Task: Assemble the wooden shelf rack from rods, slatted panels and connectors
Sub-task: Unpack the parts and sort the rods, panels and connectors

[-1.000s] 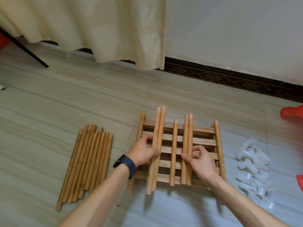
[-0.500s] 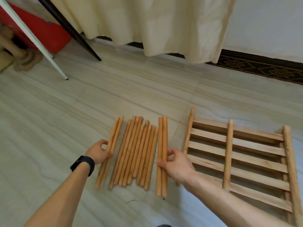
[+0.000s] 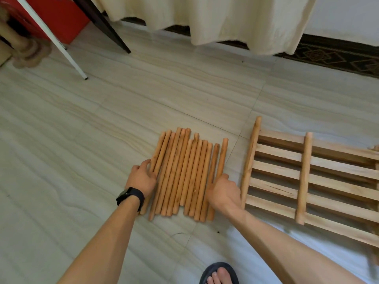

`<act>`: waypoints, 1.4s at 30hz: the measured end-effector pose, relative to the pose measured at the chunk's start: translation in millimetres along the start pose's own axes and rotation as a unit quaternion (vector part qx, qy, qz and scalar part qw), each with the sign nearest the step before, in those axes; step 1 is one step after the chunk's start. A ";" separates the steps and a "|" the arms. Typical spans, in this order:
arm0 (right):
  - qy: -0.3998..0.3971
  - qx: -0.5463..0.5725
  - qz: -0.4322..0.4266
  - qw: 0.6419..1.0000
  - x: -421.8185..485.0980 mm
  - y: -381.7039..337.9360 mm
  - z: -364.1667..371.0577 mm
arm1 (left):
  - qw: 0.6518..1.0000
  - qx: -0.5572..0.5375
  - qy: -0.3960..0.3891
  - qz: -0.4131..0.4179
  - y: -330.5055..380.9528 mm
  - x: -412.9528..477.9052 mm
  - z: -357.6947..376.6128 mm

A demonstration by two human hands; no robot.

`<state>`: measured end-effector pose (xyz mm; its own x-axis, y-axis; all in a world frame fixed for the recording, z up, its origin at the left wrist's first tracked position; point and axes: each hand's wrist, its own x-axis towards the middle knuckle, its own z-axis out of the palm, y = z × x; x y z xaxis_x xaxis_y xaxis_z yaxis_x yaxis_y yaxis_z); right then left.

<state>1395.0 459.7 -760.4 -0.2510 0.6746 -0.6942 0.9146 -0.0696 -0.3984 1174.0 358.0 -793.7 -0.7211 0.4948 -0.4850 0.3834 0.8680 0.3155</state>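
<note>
The round, light-brown wooden rods [image 3: 184, 177] lie side by side in one row on the pale tiled floor [image 3: 92, 130], straight ahead of the person. Their far and near ends are staggered. The left hand [image 3: 142, 178] sits against the outer rod on the left and the right hand [image 3: 223, 191] against the outer rods on the right, so the two hands bracket the row. The fingers of both turn down onto the wood and are hidden. I cannot tell whether they are gripping a rod or only pressing.

This looks like sorting and gathering the parts, with assembly itself not yet begun. To do it well, squeeze the row evenly from both sides near mid-length. That way the rods close up without one riding over its neighbour or rolling off. Then tap the near ends level, so the rods can be counted and compared for length.

Just to the right, apart from the row, is the slatted wooden panel [image 3: 338, 173]. One more rod [image 3: 303, 181] lies across its slats and another [image 3: 249, 160] runs along its left edge. No connectors are in view.

A black wrist strap [image 3: 131, 196] is on the left forearm, and a foot in a dark sandal [image 3: 219, 273] shows at the bottom. Beyond hang a cream curtain [image 3: 225, 21] and a white slanting leg [image 3: 53, 39].
</note>
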 end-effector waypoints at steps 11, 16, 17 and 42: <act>-0.067 -0.054 -0.103 0.991 -12.7 12.5 19.0 | 0.990 0.119 -0.059 0.041 19.2 -32.3 55.0; -0.097 -0.123 -0.157 0.975 -11.0 20.7 23.9 | 0.988 0.135 -0.065 0.034 20.5 -36.6 62.4; -0.110 -0.143 -0.164 0.970 -10.1 20.3 26.7 | 0.988 0.135 -0.071 0.031 20.9 -36.8 61.7; 0.200 -0.116 -0.043 0.972 0.4 134.6 -152.7 | 0.976 0.187 -0.108 0.040 57.2 -48.6 66.5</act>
<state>1566.4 562.8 -722.8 -0.2281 0.9053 -0.3582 0.9543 0.1350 -0.2667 1269.4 386.4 -806.3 -0.5577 0.5235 -0.6442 0.6466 0.7606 0.0584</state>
